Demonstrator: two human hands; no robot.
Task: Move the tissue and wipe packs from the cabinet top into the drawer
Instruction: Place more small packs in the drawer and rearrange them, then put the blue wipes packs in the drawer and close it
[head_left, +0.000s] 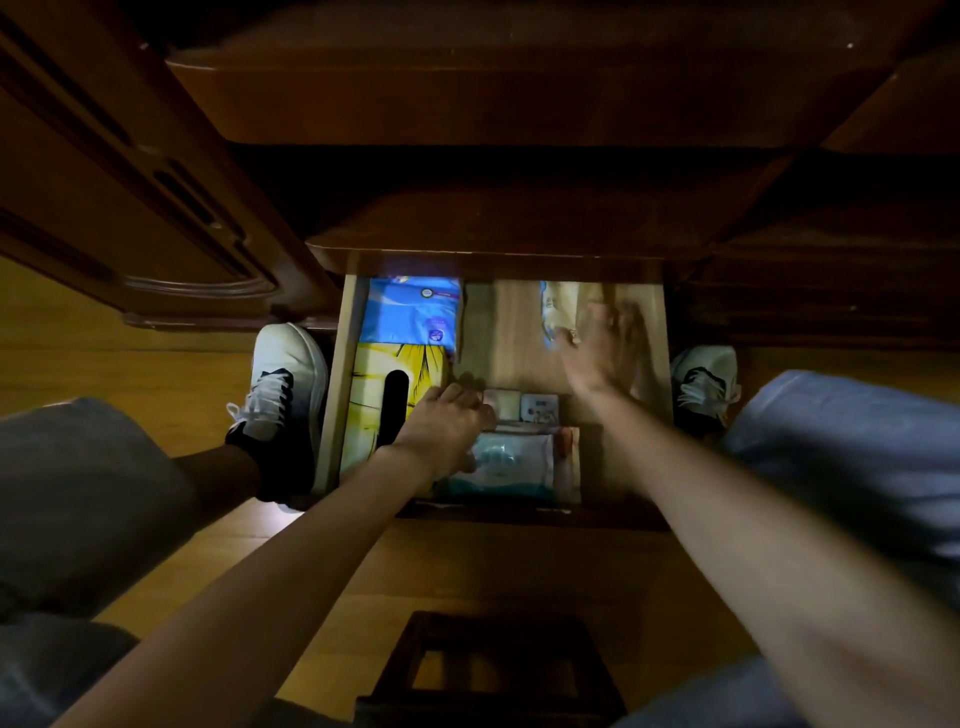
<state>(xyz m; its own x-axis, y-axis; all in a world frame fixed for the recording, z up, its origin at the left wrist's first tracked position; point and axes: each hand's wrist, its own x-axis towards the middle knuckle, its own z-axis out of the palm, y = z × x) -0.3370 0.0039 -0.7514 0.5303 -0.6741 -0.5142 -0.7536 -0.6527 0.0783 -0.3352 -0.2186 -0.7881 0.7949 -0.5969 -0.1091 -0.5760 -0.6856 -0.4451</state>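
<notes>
The light wooden drawer (337, 395) stands pulled out below the dark cabinet top (493, 218). Inside, a blue tissue pack (410, 312) lies at the far left, with a yellow tissue box (382, 384) in front of it. A teal-and-white wipe pack (511, 462) lies at the near edge, behind it two small packs (522, 406). My left hand (444, 421) rests over the yellow box and wipe pack, fingers curled. My right hand (605, 348), blurred, lies on a pale pack with blue print (558, 312) at the far right of the drawer.
My knees in grey trousers and white sneakers (283, 395) flank the drawer on a wooden floor. A dark wooden door (130, 197) stands open at the left. A dark stool (493, 670) sits below me, near the bottom edge.
</notes>
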